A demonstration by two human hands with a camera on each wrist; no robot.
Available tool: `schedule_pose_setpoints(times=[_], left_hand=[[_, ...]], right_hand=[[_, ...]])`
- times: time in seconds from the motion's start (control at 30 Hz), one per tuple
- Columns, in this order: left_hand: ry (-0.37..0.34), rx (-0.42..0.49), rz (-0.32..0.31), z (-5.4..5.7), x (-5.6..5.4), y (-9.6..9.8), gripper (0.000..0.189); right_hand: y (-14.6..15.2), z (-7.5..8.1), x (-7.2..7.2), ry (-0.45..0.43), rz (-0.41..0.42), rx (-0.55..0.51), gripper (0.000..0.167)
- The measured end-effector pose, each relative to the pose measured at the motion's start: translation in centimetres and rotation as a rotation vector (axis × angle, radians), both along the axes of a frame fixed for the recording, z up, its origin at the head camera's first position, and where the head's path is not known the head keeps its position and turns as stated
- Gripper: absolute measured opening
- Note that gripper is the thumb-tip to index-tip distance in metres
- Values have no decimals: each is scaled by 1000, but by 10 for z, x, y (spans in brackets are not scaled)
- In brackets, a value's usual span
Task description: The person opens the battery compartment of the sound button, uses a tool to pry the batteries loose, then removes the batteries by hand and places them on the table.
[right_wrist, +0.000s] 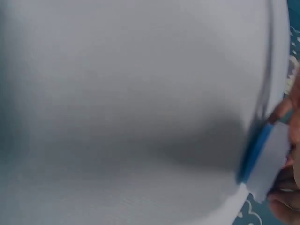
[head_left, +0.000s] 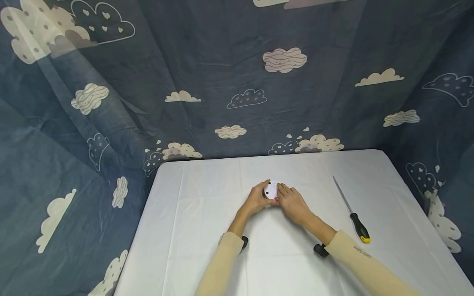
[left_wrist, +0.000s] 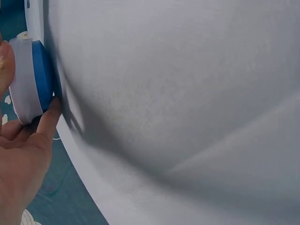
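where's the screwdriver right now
In the head view, the screwdriver lies on the right side of the white-covered table, to the right of the right hand.

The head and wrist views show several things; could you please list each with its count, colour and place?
Round device: one, white and blue, between the hands
Screwdriver: one, black-and-yellow handle, on the table, right of the hands
Table: one, white-covered, under the hands
Cloud-patterned cloth: count unclear, dark blue, behind and beside the table
Wrist devices: two, black, at the cuffs
Sleeves: two, pale yellow, on the forearms
Left hand: one, bare, gripping the round device's left side
Right hand: one, bare, at its right side
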State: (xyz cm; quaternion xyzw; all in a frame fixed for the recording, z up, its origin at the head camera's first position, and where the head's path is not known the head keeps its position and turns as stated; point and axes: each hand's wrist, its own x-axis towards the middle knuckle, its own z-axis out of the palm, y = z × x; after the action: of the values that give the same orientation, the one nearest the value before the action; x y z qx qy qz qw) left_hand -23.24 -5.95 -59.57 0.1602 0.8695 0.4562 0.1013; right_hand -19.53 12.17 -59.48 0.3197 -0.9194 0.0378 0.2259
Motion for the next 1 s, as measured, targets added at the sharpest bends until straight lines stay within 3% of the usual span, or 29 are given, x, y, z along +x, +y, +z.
schedule_pose_setpoints(times=[0.3,0.6,0.73,1.0], left_hand=[[26,-36,-2,-3,4,-1,95],[6,9,18,-3,2,-5,97],[2,22,14,-3,1,-6,97],[-15,45,27,-6,3,-7,97]], right_hand=[[-3,-11,5,81,0,5,24],[2,-17,3,77,35,-246,27],[6,-16,2,-37,-22,-404,25],[18,-12,-5,-508,-72,-760,24]])
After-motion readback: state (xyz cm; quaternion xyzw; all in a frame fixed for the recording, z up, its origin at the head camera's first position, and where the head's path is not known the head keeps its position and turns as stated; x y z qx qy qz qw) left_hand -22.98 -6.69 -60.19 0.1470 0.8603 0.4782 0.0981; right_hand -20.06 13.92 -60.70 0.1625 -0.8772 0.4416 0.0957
